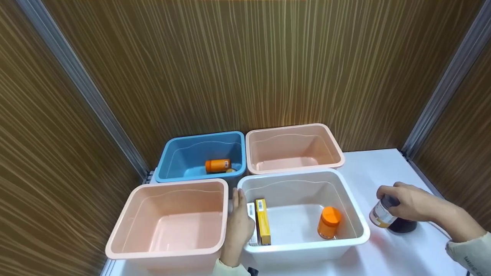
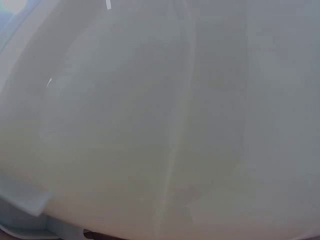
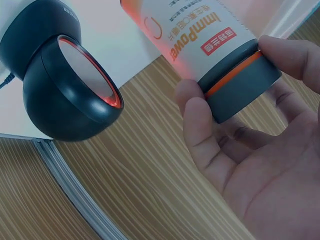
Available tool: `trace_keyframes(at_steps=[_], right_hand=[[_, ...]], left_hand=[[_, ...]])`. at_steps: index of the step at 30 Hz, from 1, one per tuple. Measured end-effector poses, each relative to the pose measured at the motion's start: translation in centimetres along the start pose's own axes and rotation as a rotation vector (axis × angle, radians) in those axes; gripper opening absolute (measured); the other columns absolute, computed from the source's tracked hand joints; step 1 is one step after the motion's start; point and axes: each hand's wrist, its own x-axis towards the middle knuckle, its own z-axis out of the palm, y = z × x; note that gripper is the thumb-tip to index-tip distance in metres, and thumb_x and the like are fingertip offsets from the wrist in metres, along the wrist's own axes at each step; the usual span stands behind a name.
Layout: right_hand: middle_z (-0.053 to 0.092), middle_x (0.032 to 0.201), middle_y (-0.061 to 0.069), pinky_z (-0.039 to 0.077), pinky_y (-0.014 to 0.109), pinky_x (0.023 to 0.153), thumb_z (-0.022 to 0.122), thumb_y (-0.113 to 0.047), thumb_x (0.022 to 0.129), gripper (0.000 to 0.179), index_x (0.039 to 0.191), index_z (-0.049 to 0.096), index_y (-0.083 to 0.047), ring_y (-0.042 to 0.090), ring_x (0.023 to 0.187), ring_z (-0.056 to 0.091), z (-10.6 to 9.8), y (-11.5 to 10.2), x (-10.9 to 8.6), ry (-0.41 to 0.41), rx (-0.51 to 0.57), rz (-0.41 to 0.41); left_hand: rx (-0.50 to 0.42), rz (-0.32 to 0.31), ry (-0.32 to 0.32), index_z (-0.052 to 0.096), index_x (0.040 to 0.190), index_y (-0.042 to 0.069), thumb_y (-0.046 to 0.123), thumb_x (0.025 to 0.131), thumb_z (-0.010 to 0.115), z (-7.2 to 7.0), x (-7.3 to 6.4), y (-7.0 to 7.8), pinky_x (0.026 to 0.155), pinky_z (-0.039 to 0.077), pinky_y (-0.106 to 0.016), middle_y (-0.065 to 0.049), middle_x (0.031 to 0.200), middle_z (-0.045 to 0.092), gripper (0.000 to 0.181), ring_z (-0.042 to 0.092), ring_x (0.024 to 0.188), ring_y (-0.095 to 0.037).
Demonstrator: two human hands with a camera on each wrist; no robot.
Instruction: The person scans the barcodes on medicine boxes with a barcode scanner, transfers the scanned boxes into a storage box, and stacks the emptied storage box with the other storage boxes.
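Over the table's right side, my right hand (image 1: 416, 201) grips a white supplement bottle (image 1: 383, 214) by its dark cap (image 3: 245, 85), thumb and fingers around it. The bottle is tilted, with "ImmPower" printed on its label. Close beside it stands a black barcode scanner (image 3: 70, 95) with a red-lit ring. My left hand (image 1: 240, 226) rests at the left side of the white bin (image 1: 307, 247), its visible fingers straight along the rim. Inside that bin are an orange bottle (image 1: 329, 223), a yellow box (image 1: 263, 222) and a white box (image 1: 251, 212). The bin's pale wall fills the left wrist view.
A pink bin (image 1: 168, 254) stands left of the white one. Behind them sit a blue bin (image 1: 199, 135), with an orange bottle (image 1: 218, 165) lying inside, and another pink bin (image 1: 295, 128). Wood-patterned panels (image 1: 245, 65) enclose the white table (image 1: 368, 168).
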Motion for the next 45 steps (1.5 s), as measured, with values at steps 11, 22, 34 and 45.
trace_keyframes(at_steps=[11,22,34,45], right_hand=[[0.058,0.1,0.02,0.057,0.041,0.06,0.074,-0.017,0.086,0.036,0.12,0.064,-0.007,0.033,0.084,0.063,-2.5,-1.1,-0.8,0.106,-0.057,-0.027],[0.06,0.112,0.02,0.056,0.05,0.069,0.073,-0.025,0.091,0.05,0.135,0.057,-0.006,0.038,0.095,0.062,-8.9,-8.1,1.8,0.29,-0.146,-0.119],[0.062,0.119,0.017,0.051,0.06,0.085,0.072,-0.022,0.091,0.045,0.132,0.061,-0.008,0.039,0.108,0.059,-9.8,-15.2,8.8,0.279,-0.146,-0.289],[0.06,0.121,0.014,0.053,0.049,0.087,0.072,-0.018,0.092,0.046,0.136,0.059,-0.012,0.033,0.108,0.057,-7.2,-21.4,17.2,0.243,-0.06,-0.351]], left_hand=[[-0.042,-0.006,0.009,0.028,0.157,-0.003,-0.01,0.084,0.059,0.0,-0.1,0.1,0.063,0.049,-0.024,-0.022,0.166,0.014,0.08,0.061,0.109,-0.032],[-0.022,-0.041,-0.016,0.026,0.159,0.0,-0.011,0.086,0.06,0.0,-0.4,0.8,0.058,0.048,-0.02,-0.019,0.167,0.013,0.081,0.063,0.103,-0.028],[-0.068,-0.01,-0.028,0.027,0.158,-0.002,-0.016,0.081,0.061,1.6,-1.6,3.4,0.058,0.047,-0.019,-0.021,0.166,0.013,0.085,0.06,0.077,-0.017],[0.002,-0.07,-0.093,0.026,0.159,0.003,-0.011,0.083,0.065,1.9,-2.9,5.2,0.058,0.047,-0.019,-0.016,0.168,0.01,0.086,0.055,0.065,-0.011]])
